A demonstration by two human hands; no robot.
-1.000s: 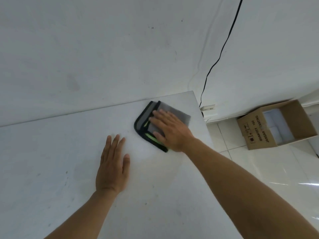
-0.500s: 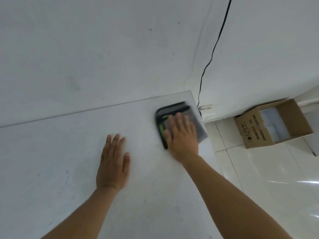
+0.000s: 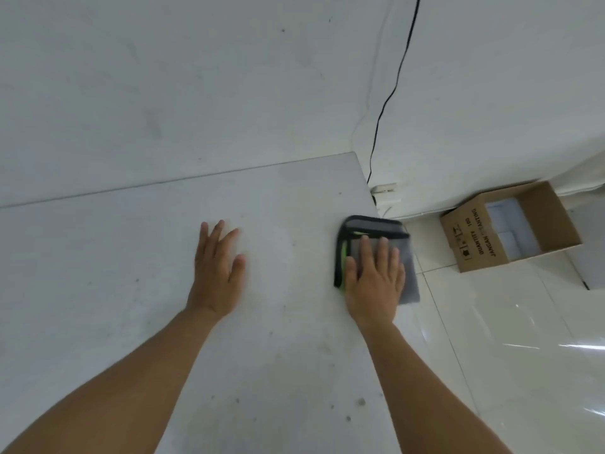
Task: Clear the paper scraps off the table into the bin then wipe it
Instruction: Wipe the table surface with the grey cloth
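I see the white table [image 3: 137, 322] filling most of the view, pushed vs. the wall. No paper scraps show on it, so I judge the clearing is done and the wiping step is in hand. On the tiled floor to the right stands the cardboard box [image 3: 510, 231], open at the top, well apart from the table; I take it as the bin, w/ white stuff inside, prob. paper. My left hand [image 3: 217, 270] lies flat on the table, fingers straight and a bit spread, holding nothing. My right hand [image 3: 375, 283] presses w/ straight fingers on the folded grey cloth [image 3: 373, 229], which sits at the right edge of the table and hangs partly over it. Next move, I think: pull the cloth back inward and toward me, keeping the palm pressure even, bc. small dark specks remain on the near part.
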